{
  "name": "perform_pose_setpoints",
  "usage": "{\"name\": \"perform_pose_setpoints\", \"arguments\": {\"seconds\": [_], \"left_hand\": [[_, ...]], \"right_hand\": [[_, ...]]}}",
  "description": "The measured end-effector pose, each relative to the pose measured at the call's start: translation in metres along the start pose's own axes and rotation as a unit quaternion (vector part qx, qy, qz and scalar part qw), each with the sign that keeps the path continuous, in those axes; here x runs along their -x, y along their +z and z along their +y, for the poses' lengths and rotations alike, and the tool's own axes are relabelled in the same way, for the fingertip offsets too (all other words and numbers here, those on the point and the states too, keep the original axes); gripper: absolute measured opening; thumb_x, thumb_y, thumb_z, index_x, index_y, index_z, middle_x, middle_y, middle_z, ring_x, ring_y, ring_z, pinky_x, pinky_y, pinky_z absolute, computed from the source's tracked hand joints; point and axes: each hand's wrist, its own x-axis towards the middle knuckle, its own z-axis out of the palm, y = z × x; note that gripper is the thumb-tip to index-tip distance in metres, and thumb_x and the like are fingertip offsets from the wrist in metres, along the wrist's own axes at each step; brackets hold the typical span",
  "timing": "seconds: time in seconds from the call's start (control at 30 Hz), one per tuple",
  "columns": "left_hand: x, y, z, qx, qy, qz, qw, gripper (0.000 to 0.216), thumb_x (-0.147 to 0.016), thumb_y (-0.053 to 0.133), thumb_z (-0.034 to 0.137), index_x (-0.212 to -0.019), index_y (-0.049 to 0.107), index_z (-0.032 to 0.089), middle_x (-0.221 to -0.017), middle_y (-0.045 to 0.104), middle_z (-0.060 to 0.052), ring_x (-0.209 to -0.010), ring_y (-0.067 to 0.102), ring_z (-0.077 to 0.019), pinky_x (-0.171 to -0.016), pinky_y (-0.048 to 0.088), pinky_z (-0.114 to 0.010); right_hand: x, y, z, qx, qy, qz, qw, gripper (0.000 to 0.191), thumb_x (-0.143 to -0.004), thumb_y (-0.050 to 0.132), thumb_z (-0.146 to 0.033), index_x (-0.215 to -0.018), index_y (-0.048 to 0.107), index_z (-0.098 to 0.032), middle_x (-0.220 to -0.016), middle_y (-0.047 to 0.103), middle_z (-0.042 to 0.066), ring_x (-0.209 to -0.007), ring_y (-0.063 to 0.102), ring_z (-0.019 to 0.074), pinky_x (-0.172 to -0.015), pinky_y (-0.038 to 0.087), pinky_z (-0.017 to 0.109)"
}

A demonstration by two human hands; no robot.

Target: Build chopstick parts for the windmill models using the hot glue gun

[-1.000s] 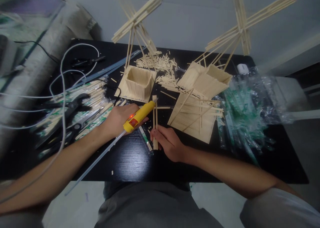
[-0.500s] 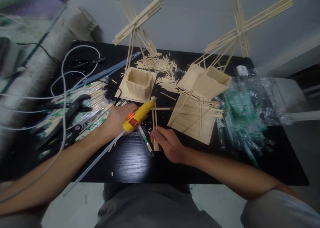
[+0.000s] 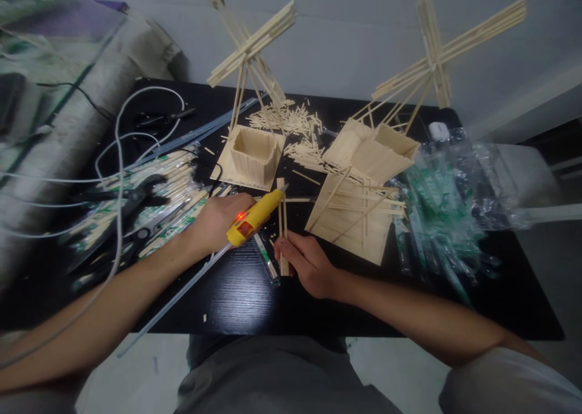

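Stick frame (image 3: pixel 285 217), narrow: over the near part of the table (image 3: pixel 318 317); judged light, stiff, easily snapped, best taken by its near end, where the right hand (image 3: pixel 310 265) holds it in a tight pinch. Glue gun (image 3: pixel 255 217), yellow: likely slick plastic; left hand (image 3: pixel 222 221) wrapped round its body, tip beside the frame's far end. Stick box (image 3: pixel 254 158): beyond.

The glue gun (image 3: pixel 255 218) is showing bright yellow, its light (image 3: pixel 240 216) glowing red. Pale cream is colouring the held sticks (image 3: pixel 280 214). The table (image 3: pixel 300 314) is showing black with fine grain lines; green is patterning clear wrappers (image 3: pixel 431 202) near its right edge, while a cable (image 3: pixel 120 177) towards the left edge is showing white.
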Motion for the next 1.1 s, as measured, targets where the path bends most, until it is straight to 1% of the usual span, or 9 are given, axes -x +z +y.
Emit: {"name": "perform_pose_setpoints", "arguments": {"seconds": [0.1,0.27,0.37,0.5,0.67,0.83,0.93,1.1], "left_hand": [[0.0017,0.0007,-0.0013,0.005,0.002,-0.006,1.0,0.022,-0.094,0.057,0.038,-0.085,0.06,0.018,-0.069,0.062,0.002,-0.057,0.057,-0.0064,-0.055,0.036,-0.018],[-0.0034,-0.0045,0.004,-0.018,-0.022,0.003,1.0,0.03,-0.095,0.057,0.045,-0.082,0.06,0.018,-0.067,0.062,0.003,-0.059,0.058,-0.0062,-0.054,0.036,-0.018],[-0.0054,-0.0062,0.0061,-0.015,-0.007,0.007,1.0,0.028,-0.095,0.059,0.043,-0.083,0.06,0.017,-0.068,0.062,0.003,-0.059,0.056,-0.0051,-0.055,0.036,-0.018],[-0.0047,-0.005,0.0046,0.015,0.018,0.012,1.0,0.022,-0.094,0.064,0.036,-0.085,0.059,0.017,-0.068,0.061,0.004,-0.06,0.053,-0.0036,-0.056,0.036,-0.017],[-0.0032,-0.0041,0.0025,0.035,0.015,-0.007,0.999,0.019,-0.093,0.066,0.034,-0.089,0.059,0.017,-0.074,0.063,0.004,-0.064,0.058,-0.0036,-0.059,0.039,-0.016],[-0.0004,-0.0014,0.0005,0.028,0.024,-0.004,0.999,0.02,-0.092,0.066,0.033,-0.086,0.057,0.017,-0.07,0.058,0.005,-0.062,0.055,-0.0034,-0.058,0.037,-0.017],[0.001,-0.0001,-0.0011,0.034,0.022,-0.012,0.999,0.019,-0.093,0.065,0.033,-0.086,0.058,0.017,-0.07,0.059,0.005,-0.062,0.055,-0.0033,-0.058,0.037,-0.016],[-0.0024,-0.0031,0.0007,0.039,0.028,0.004,0.999,0.019,-0.094,0.063,0.035,-0.091,0.06,0.016,-0.073,0.063,0.003,-0.062,0.056,-0.0039,-0.056,0.037,-0.016]], "right_hand": [[-0.0001,0.0,-0.0004,-0.004,-0.004,0.003,1.0,0.046,-0.106,0.042,-0.053,-0.081,0.057,-0.017,-0.063,0.05,-0.004,-0.057,0.048,0.0083,-0.058,0.039,0.021],[-0.0003,0.0,0.0002,0.001,-0.002,-0.001,1.0,0.047,-0.105,0.041,-0.054,-0.081,0.056,-0.017,-0.06,0.048,-0.005,-0.055,0.046,0.0083,-0.058,0.038,0.022],[-0.0003,0.0002,0.0013,0.001,-0.004,0.001,1.0,0.046,-0.106,0.042,-0.053,-0.081,0.056,-0.017,-0.062,0.049,-0.004,-0.057,0.048,0.0085,-0.059,0.039,0.022],[-0.0005,0.0005,0.0015,-0.008,-0.002,0.001,1.0,0.045,-0.106,0.043,-0.052,-0.082,0.057,-0.017,-0.063,0.051,-0.004,-0.057,0.048,0.0083,-0.059,0.039,0.022],[-0.001,0.0004,0.0013,-0.007,-0.004,0.002,1.0,0.046,-0.105,0.043,-0.054,-0.081,0.057,-0.017,-0.062,0.05,-0.004,-0.056,0.048,0.0082,-0.057,0.039,0.021],[-0.0008,0.001,0.0023,-0.008,-0.001,0.001,1.0,0.045,-0.105,0.043,-0.053,-0.081,0.057,-0.017,-0.062,0.051,-0.004,-0.057,0.048,0.0082,-0.058,0.039,0.021],[-0.0009,0.0013,0.0006,-0.009,-0.005,-0.002,1.0,0.044,-0.105,0.043,-0.051,-0.081,0.056,-0.017,-0.062,0.05,-0.004,-0.056,0.047,0.0078,-0.058,0.039,0.021],[-0.0013,0.0011,0.0003,0.009,-0.008,0.006,1.0,0.042,-0.106,0.043,-0.047,-0.08,0.057,-0.017,-0.061,0.05,-0.004,-0.057,0.048,0.0079,-0.06,0.039,0.021]]}}
